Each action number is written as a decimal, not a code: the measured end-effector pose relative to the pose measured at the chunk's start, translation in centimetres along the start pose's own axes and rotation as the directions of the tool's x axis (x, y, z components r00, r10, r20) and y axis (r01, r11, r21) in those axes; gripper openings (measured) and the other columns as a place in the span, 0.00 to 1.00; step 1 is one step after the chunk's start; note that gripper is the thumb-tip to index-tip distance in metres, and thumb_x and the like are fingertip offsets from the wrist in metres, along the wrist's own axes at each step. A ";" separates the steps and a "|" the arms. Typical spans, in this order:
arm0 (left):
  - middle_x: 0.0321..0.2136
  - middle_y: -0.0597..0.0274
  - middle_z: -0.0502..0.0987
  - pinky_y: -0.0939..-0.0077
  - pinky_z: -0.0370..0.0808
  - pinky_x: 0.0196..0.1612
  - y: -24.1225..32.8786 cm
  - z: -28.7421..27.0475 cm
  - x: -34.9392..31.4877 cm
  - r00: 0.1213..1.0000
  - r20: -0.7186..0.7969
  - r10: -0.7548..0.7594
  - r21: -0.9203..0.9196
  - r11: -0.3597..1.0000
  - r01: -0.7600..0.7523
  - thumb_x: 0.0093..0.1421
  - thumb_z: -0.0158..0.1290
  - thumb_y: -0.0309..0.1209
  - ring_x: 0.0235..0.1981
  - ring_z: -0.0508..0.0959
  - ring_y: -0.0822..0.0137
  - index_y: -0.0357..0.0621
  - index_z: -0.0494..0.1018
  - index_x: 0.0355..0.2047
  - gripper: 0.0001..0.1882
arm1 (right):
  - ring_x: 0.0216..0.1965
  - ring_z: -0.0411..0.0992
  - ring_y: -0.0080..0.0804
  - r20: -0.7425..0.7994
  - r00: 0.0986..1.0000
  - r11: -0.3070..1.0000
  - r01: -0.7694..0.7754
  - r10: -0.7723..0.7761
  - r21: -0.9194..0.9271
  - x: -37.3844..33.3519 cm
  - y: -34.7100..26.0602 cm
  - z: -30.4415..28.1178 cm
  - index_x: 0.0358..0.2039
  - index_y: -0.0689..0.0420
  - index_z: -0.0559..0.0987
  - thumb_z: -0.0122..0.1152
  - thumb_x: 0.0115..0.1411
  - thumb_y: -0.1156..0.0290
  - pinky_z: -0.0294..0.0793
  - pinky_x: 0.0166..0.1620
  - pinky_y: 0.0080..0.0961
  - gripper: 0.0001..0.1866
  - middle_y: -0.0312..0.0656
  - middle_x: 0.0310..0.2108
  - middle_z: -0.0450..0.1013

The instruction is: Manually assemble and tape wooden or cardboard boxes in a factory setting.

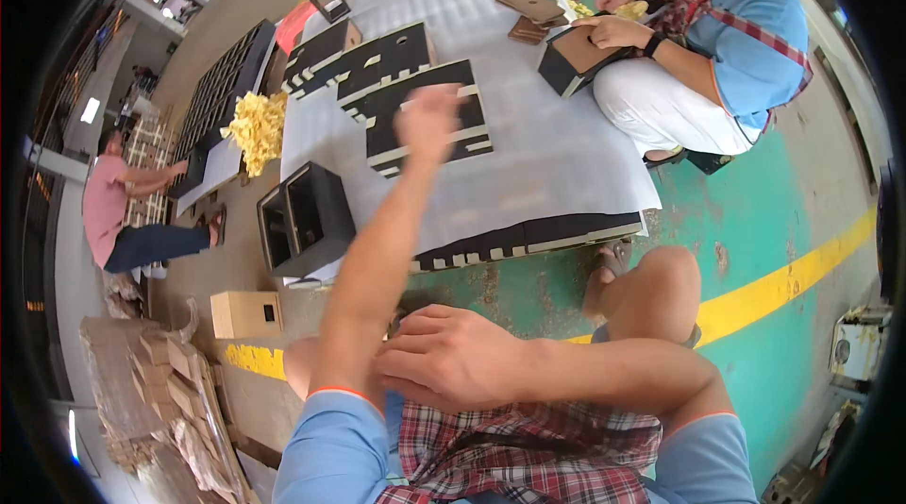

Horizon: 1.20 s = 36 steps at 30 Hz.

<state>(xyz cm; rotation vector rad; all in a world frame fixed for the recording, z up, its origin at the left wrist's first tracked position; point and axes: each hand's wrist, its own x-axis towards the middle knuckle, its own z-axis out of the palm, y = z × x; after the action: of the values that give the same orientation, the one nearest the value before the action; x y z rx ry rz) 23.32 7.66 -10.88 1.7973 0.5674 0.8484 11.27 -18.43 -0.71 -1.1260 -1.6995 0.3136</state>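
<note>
My left hand (429, 125) reaches forward over a dark panel-like block with pale strips (382, 141) on the white-covered table. It is smeared by motion, so its fingers and anything in them are unclear. My right hand (448, 358) is closed with bent fingers round my left arm near the elbow. Beyond the left hand lie two more dark pieces with pale strips, a middle one (377, 60) and a farther one (321, 46). A black open-fronted box (307, 221) stands at the table's near left corner.
A co-worker (755, 42) sits at the right, hands on a black box with a brown face (576, 56). Brown pieces (530, 4) lie nearby. Yellow crumpled material (257, 131) hangs at the left edge. Another person (127, 183) stands farther left. A wooden box (245, 315) sits on the floor.
</note>
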 end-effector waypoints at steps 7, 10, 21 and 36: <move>0.58 0.46 0.76 0.57 0.73 0.57 -15.8 -25.1 2.5 0.917 -0.267 -0.296 0.525 0.753 0.396 0.63 0.57 0.58 0.56 0.77 0.49 0.32 0.71 0.60 0.40 | 0.34 0.76 0.41 0.007 1.000 1.000 -0.012 0.012 -0.027 -0.2 -0.1 -2.3 0.33 0.57 0.76 0.63 0.59 0.66 0.75 0.41 0.38 0.09 0.41 0.27 0.76; 0.39 0.61 0.78 0.66 0.73 0.33 -17.0 -19.1 2.1 0.744 -0.109 -0.659 0.143 0.731 0.668 0.63 0.61 0.56 0.35 0.76 0.67 0.39 0.77 0.53 0.32 | 0.35 0.77 0.43 0.057 0.992 0.993 -0.107 0.110 -0.049 -0.8 1.7 -2.9 0.34 0.56 0.77 0.63 0.60 0.65 0.76 0.41 0.38 0.09 0.41 0.28 0.77; 0.25 0.66 0.75 0.70 0.72 0.33 -15.0 -18.5 -1.0 0.900 -0.312 -0.305 0.280 0.875 0.394 0.56 0.69 0.42 0.27 0.74 0.70 0.35 0.79 0.33 0.20 | 0.38 0.79 0.47 0.195 0.968 0.986 -0.146 0.160 -0.084 0.3 3.7 0.2 0.43 0.55 0.81 0.63 0.62 0.66 0.79 0.43 0.41 0.12 0.44 0.34 0.81; 0.27 0.68 0.77 0.79 0.67 0.21 -8.6 -14.5 -11.6 0.823 -0.087 -0.561 -0.123 0.826 0.550 0.62 0.64 0.38 0.19 0.69 0.77 0.40 0.76 0.41 0.15 | 0.33 0.78 0.52 0.205 0.929 0.936 -0.256 0.308 -0.243 1.4 5.5 0.7 0.37 0.52 0.80 0.61 0.62 0.64 0.77 0.38 0.48 0.07 0.47 0.27 0.77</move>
<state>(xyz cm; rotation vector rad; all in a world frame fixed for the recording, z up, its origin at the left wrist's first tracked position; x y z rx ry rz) 4.81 11.18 -18.91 1.3818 1.0540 0.5604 13.52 -14.23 -3.81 -1.5520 -1.8116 0.4736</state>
